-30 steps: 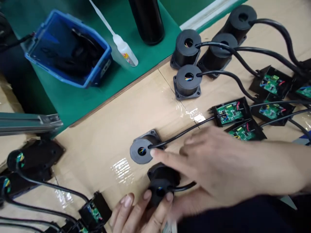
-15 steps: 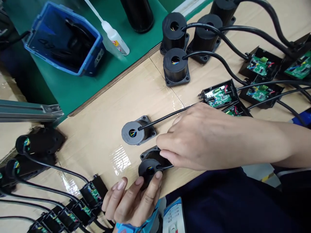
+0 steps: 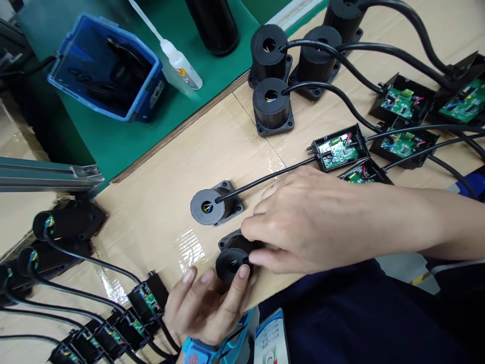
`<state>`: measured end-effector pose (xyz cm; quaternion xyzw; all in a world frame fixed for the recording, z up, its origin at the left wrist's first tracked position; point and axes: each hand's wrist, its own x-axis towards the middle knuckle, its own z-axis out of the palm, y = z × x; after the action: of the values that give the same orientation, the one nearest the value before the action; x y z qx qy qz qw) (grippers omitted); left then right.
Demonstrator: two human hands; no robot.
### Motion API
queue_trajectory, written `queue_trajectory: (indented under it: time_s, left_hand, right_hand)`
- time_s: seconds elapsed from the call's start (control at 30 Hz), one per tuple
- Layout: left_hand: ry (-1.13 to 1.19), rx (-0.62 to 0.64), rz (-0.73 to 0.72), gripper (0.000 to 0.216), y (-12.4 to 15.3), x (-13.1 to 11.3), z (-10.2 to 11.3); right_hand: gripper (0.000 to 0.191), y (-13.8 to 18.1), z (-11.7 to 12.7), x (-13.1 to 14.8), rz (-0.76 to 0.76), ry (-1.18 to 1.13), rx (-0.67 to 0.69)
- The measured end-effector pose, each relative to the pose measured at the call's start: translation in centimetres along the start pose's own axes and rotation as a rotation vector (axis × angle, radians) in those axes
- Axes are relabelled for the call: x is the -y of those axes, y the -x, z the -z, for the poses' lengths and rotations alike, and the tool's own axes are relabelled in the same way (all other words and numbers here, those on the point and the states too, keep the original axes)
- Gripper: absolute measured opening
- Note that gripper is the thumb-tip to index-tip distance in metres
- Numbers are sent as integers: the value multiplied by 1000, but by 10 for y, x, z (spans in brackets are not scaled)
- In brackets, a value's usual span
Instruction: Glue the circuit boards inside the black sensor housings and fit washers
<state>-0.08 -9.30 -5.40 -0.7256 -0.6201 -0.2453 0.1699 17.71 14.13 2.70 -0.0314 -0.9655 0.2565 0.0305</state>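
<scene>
A black cylindrical housing [image 3: 230,265] with a square flange lies tilted at the table's near edge, a few coloured wires showing through the hole in its round end. My left hand [image 3: 212,308], wearing a blue watch, grips this housing, its thumb pressed on the rim beside the cable hole. From the right, my right hand [image 3: 299,222] is closed on the black cable where it enters the housing; the fingers hide most of that cable. Just beyond lies a second housing with a grey end face [image 3: 207,207], its cable running to an open box with a green circuit board [image 3: 339,150].
Several black housings [image 3: 271,103] stand at the back, cabled to open circuit boxes [image 3: 405,98] on the right. More cabled housings [image 3: 70,222] and boxes [image 3: 146,301] lie at left. A blue bin [image 3: 146,103] and a white bottle [image 3: 185,71] rest on green matting.
My right thumb has come closer to the cable hole and covers the short piece of cable that showed before. My left fingers have shifted slightly on the housing.
</scene>
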Motion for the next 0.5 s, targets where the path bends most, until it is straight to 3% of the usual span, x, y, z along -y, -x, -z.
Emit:
queue_trajectory:
  time_s: [0.17,0.37,0.5]
  left_hand:
    - [554,174,327,80,-28,-7,-10]
    - [725,138,565,45,-27,-15,2]
    - [803,196,628,25,-27,-22,8]
  right_hand:
    - [19,2,-6,0,85,-60,73]
    - [23,1,-1,1,83,-43,21]
    - [21,3,3,0,77,-116,12]
